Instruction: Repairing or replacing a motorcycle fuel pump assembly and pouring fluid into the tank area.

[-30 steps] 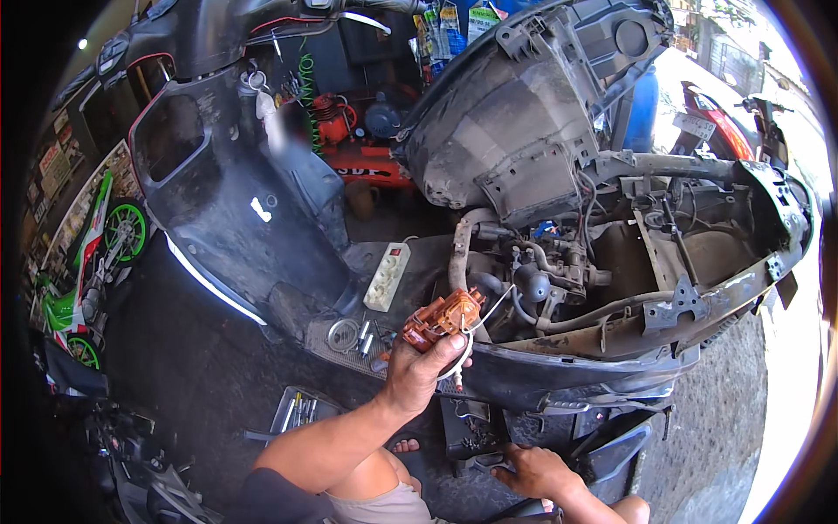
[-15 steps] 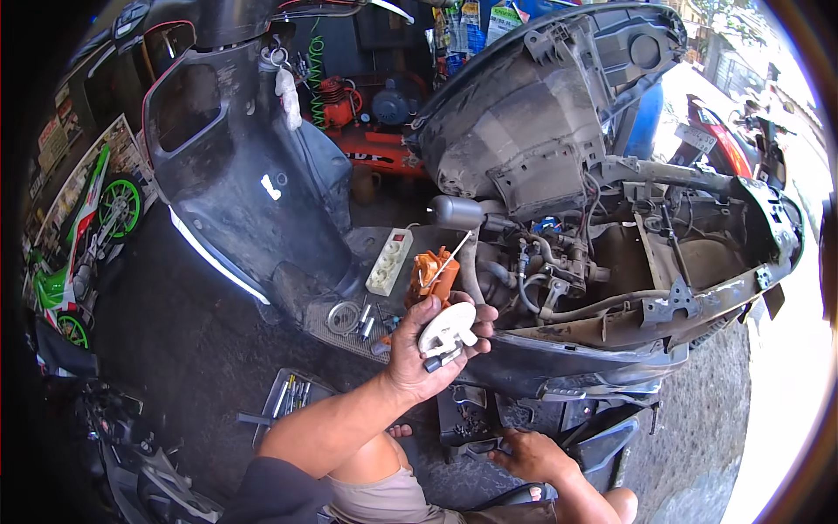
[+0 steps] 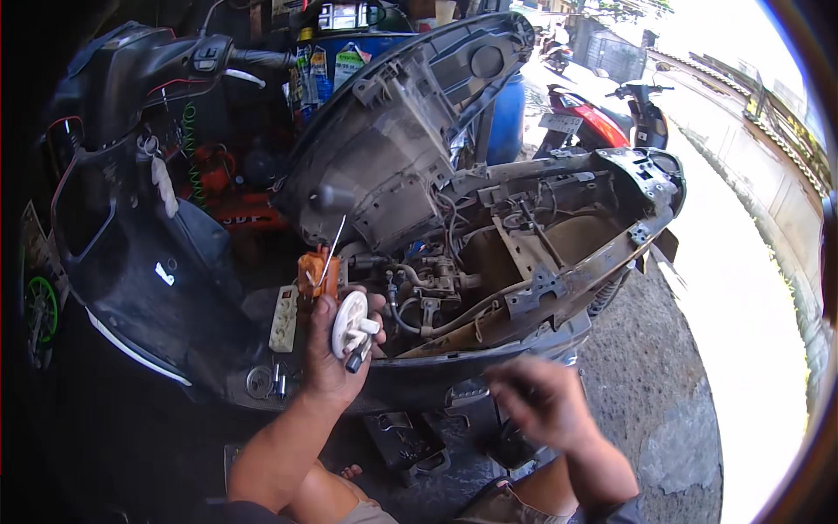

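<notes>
In my left hand [image 3: 321,371] is a fuel pump unit [image 3: 351,321] with a white round flange, an orange body and a thin white rod sticking up. My fingers and thumb wrap round it below the orange part, and a short black piece hangs at its lower edge. My right hand [image 3: 546,403] is raised beside the scooter's lower side panel, smeared by motion; whether it holds anything is not clear. Behind both hands stands the opened scooter [image 3: 524,327], its engine and frame exposed and its seat [image 3: 393,144] tilted up.
A white power strip [image 3: 284,321], a coil [image 3: 259,382] and small metal cylinders [image 3: 279,382] lie on the scooter's footboard. Below the side panel sits a dark tray [image 3: 403,445] with small parts. A blue drum [image 3: 506,122] and a red motorcycle [image 3: 598,122] stand farther back.
My right hand has risen from the dark tray to beside the side panel. The view has swung right, and my left hand still holds the fuel pump unit.
</notes>
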`<state>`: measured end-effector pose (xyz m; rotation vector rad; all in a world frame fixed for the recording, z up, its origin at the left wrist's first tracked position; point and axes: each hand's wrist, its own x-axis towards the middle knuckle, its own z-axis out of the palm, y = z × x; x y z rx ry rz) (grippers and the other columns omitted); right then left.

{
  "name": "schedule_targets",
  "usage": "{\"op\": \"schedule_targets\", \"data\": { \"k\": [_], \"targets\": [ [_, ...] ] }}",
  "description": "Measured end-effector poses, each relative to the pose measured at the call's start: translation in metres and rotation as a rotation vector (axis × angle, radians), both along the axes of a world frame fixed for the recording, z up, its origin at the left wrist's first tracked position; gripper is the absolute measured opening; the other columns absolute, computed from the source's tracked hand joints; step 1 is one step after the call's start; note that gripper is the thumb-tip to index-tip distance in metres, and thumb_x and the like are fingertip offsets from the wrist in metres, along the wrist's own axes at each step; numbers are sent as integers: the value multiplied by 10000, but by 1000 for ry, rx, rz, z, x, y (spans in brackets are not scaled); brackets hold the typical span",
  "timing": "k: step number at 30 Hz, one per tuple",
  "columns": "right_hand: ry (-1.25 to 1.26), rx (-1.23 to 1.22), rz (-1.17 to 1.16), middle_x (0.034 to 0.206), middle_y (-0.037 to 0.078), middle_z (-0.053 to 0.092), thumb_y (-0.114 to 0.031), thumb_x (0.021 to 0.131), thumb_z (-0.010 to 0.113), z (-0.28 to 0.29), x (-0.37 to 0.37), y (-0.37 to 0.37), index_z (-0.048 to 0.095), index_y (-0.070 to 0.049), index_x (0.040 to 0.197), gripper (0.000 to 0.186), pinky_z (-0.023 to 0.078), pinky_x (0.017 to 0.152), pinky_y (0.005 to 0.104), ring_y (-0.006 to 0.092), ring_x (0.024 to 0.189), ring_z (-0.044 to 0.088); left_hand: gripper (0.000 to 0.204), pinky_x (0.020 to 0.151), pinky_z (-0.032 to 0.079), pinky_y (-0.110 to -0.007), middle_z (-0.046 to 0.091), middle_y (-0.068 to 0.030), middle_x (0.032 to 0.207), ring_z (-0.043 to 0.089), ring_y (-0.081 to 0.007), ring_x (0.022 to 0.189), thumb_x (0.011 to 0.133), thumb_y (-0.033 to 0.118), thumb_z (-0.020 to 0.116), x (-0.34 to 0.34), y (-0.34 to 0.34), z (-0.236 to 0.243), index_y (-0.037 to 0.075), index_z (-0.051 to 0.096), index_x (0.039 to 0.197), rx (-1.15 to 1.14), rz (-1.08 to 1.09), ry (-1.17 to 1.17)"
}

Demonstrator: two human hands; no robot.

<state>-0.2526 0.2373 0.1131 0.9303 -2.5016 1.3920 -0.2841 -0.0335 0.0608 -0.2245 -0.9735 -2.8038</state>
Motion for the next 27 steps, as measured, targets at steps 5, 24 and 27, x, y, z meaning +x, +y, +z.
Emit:
{"op": "schedule_targets", "data": {
  "k": [5, 24, 27],
  "targets": [
    [372, 137, -406, 829, 207, 688, -135, 850, 648, 72, -122, 24, 666, 22, 944, 184, 528, 703, 389, 354, 768, 685, 450, 622, 565, -312, 671, -119, 926, 651, -166, 758, 916, 462, 622, -54, 36, 31, 47, 591, 1089, -49, 100, 5],
    [0, 138, -364, 905, 205, 702, -228, 720, 743, 34, -296, 43, 708, 15, 976, 354, 523, 789, 388, 293, 851, 696, 245, 594, 504, -326, 644, -9, 834, 618, -163, 675, 841, 193, 763, -304, 176, 69, 115, 631, 1032, 108, 81, 68],
    [-158, 4, -300, 884, 211, 700, -213, 741, 728, 31, -304, 47, 703, 25, 975, 335, 524, 773, 382, 287, 825, 698, 226, 581, 505, -324, 638, -9, 823, 609, -156, 670, 846, 152, 747, -320, 188, 73, 110, 629, 1033, 69, 96, 151]
  ]
}}
